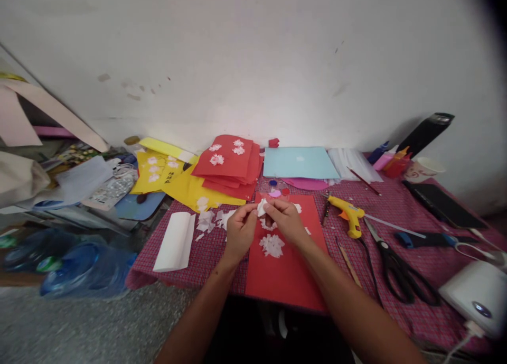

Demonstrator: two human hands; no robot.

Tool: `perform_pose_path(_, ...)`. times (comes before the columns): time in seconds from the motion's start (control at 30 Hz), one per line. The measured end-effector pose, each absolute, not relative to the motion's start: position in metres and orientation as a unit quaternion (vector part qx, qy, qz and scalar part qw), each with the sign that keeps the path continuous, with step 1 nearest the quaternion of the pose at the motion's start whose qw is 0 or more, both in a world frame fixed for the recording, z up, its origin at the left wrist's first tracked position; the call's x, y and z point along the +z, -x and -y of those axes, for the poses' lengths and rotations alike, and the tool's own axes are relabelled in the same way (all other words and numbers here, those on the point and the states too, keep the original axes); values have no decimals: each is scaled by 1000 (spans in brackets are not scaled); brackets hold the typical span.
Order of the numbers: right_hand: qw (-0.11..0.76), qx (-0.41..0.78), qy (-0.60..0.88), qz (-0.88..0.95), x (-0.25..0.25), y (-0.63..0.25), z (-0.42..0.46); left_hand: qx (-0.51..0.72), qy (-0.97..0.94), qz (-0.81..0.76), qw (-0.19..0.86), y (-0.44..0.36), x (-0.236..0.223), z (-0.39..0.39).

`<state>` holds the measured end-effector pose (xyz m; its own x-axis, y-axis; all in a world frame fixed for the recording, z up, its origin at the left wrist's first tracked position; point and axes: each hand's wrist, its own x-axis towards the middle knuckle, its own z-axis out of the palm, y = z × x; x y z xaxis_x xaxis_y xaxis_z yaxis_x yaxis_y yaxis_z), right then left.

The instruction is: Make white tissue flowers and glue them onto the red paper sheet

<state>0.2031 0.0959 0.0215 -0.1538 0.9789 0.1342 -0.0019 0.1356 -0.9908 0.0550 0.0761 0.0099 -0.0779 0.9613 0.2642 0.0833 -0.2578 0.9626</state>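
My left hand [240,227] and my right hand [285,218] meet above a red paper sheet [283,271] and together pinch a small white paper piece [262,207] between their fingertips. On the red sheet below lies a white cut-paper flower [271,245], with more white cut paper under the hands. White paper scraps [209,220] lie just left of my left hand on the checked tablecloth [206,253].
A yellow glue gun [348,213], black scissors [398,269] and a wooden ruler [348,263] lie to the right. Red sheets [229,166] with white flowers, yellow sheets [158,171] and a light blue sheet [299,162] sit behind. Folded white paper [176,241] lies left; a white device [477,295] right.
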Motion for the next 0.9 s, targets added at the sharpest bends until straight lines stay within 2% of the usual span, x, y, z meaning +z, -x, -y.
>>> perform_pose_path(0.2, 489, 433, 437, 619, 19, -202, -95, 566, -552, -454, 411, -56, 6, -79)
perform_pose_path(0.43, 477, 382, 457, 646, 17, -203, -94, 563, -576, -482, 346, -54, 9, -77)
perform_pose_path(0.9, 494, 491, 422, 580, 21, -204, -95, 577, -628, -463, 241, -53, 11, -77)
